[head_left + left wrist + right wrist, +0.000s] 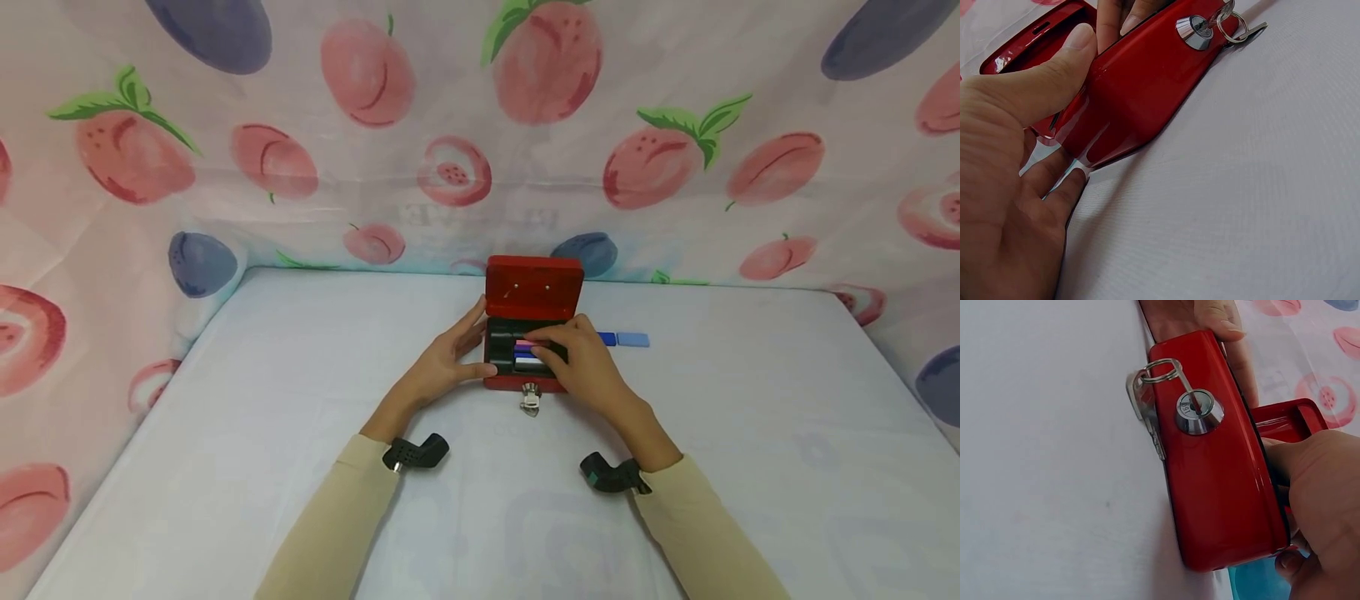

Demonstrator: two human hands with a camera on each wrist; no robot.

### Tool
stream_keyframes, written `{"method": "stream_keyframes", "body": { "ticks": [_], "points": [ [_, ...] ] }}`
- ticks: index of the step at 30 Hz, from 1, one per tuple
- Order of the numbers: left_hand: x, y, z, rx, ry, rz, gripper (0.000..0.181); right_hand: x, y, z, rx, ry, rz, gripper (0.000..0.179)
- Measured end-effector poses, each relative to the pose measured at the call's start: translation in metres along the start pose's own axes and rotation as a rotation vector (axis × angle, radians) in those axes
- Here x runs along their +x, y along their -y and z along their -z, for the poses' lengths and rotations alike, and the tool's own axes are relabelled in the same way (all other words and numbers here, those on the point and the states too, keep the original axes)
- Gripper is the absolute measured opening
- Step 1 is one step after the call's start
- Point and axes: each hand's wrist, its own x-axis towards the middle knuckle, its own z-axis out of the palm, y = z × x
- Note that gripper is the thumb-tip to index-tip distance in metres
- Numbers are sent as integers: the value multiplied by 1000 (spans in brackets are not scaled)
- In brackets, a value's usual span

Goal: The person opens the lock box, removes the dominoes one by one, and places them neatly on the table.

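A small red cash box stands on the table with its lid raised and a black compartment tray inside. My left hand holds the box at its left side, thumb over the front rim and the other fingers along the outer wall. Over the tray my right hand pinches a small pink bar between thumb and forefinger. Purple, blue and white bars lie beside it in the tray. The right wrist view hides the fingertips inside the box.
A key ring with keys hangs from the front lock. Right of the box, a dark blue bar and a light blue bar lie on the white table. Behind hangs a fruit-print cloth.
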Motion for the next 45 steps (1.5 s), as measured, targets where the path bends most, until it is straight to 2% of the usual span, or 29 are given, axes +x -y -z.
{"method": "stream_keyframes", "body": {
  "ticks": [12,27,39,45],
  "points": [
    [0,0,0,13,-7,7,94,1,-2,-1,15,-17,28,25],
    [0,0,0,4,-5,8,93,1,-4,0,11,-78,67,24],
    [0,-1,-1,13,-16,33,93,2,-1,14,72,-89,92,24],
    [0,-1,0,10,-15,32,94,2,-6,20,52,-103,80,24]
  ]
}}
